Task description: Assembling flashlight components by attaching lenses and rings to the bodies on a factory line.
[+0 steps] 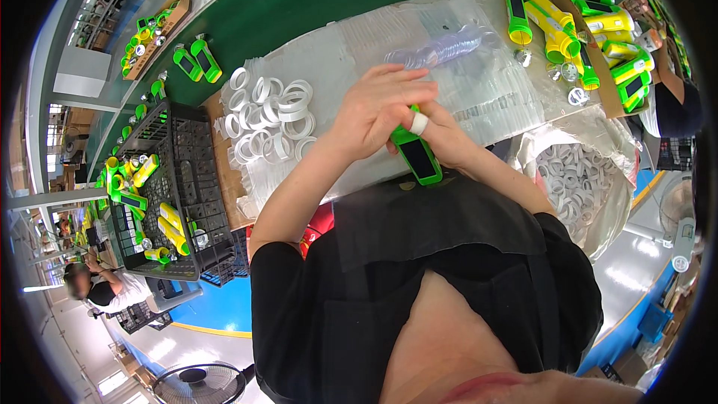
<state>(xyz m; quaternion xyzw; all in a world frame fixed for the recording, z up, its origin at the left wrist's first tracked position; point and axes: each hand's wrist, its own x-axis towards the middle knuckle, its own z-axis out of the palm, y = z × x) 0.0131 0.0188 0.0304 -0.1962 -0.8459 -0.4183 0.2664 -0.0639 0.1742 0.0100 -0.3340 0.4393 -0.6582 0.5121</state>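
Note:
In front of my chest, both hands are closed around a green flashlight (pixel 420 158) with a dark panel on its side. My left hand (pixel 370 108) lies over its upper end, fingers pressed together and reaching across my right hand. My right hand (pixel 443 133) grips the same end from the right, and a white band circles one of its fingers. The flashlight's head is hidden beneath my fingers. Left of my hands, white plastic rings (pixel 275 114) lie in a loose pile. Just beyond them, a row of clear round lenses (pixel 441 49) rests on the plastic-covered table (pixel 329 60).
At left stands a black crate (pixel 206 194) with green and yellow flashlights. A cardboard box (pixel 572 19) of flashlights is at far right, with loose silver reflectors (pixel 577 96) nearby. A bag of white rings (pixel 576 179) sits close on my right. A fan (pixel 198 381) stands at lower left.

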